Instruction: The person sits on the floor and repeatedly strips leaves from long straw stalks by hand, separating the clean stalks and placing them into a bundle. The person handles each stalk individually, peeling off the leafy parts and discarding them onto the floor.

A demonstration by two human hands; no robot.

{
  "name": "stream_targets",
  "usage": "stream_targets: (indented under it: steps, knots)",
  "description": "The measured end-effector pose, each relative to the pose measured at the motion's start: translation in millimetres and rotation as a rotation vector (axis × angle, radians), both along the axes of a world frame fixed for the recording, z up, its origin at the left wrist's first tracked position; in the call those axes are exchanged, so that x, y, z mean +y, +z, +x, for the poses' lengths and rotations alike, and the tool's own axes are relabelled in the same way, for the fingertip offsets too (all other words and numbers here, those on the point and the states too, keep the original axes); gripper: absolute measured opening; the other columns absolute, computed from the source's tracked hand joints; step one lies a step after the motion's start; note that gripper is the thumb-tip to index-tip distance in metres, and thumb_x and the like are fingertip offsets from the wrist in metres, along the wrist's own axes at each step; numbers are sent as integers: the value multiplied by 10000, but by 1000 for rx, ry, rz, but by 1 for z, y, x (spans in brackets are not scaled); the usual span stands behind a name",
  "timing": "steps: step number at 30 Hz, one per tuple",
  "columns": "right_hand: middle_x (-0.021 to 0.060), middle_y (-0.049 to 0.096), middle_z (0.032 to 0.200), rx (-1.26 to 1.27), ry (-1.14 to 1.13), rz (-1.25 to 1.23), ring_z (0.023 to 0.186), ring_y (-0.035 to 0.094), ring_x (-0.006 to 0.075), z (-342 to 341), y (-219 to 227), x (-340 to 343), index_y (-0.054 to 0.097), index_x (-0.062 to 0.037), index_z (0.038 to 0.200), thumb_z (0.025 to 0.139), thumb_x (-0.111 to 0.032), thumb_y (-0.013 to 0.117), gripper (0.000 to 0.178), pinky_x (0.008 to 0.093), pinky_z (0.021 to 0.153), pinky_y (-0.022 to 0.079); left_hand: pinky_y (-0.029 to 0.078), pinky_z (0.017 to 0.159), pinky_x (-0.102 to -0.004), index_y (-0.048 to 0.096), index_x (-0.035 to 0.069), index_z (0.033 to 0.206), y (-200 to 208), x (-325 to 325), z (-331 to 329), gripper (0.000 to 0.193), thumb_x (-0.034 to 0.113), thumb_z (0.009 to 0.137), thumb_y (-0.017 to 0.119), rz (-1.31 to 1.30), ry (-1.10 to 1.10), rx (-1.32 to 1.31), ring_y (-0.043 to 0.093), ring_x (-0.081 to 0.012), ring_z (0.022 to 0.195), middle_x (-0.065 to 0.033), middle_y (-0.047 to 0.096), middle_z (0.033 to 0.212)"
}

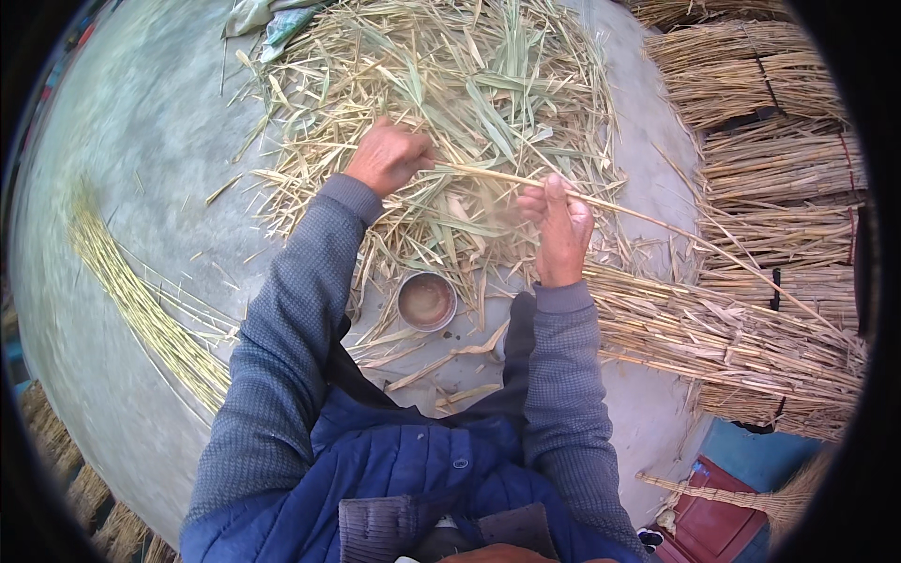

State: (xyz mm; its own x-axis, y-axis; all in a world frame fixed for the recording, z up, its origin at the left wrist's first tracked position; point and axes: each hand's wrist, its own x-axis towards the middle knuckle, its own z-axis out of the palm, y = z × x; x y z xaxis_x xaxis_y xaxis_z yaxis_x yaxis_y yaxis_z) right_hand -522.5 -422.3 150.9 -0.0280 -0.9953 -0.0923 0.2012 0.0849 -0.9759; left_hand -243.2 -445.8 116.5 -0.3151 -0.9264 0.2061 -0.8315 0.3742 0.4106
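A long, thin dry reed stalk (488, 173) runs between my two hands and slants off to the lower right. My left hand (388, 158) is closed round its left end. Farther right, my right hand (560, 225) pinches the same stalk between thumb and fingers. Under both hands spreads a heap of stripped leaves and husks (488, 103), pale straw mixed with green. By my right forearm lies a loose bundle of unstripped reed stalks (713, 333). On the floor to my left is a bundle of cleaner yellow-green stalks (155, 314).
A small round metal bowl (427, 301) stands on the concrete floor (169, 122) between my legs. Tied reed bundles (760, 84) are stacked along the right. At lower right are a dark red flat object (709, 516) and a broom (751, 497). More bundles (89, 497) lie lower left.
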Motion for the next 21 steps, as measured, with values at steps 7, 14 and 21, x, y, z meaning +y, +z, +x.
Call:
stream_targets:
  steps: [7,14,21]
  knots:
    - [122,702,917,34,-35,3,796,707,165,-30,7,-2,604,18,1059,1005,-306,631,330,252,702,564,422,883,-398,717,120,900,0,7,18,221,301,804,798,133,16,79,655,-238,809,-46,702,790]
    - [141,709,934,51,59,-74,824,717,195,-30,7,5,606,7,1072,1022,-246,603,257,275,739,567,517,702,-262,730,23,971,-9,0,-17,284,293,895,774,545,-85,631,632,-69,789,-18,720,840]
    - [153,716,933,104,88,-154,828,725,215,-33,12,12,606,14,1067,1023,-234,598,252,290,752,575,544,765,-278,701,31,940,-1,-8,7,171,187,899,757,536,73,1196,675,-116,823,-44,726,850]
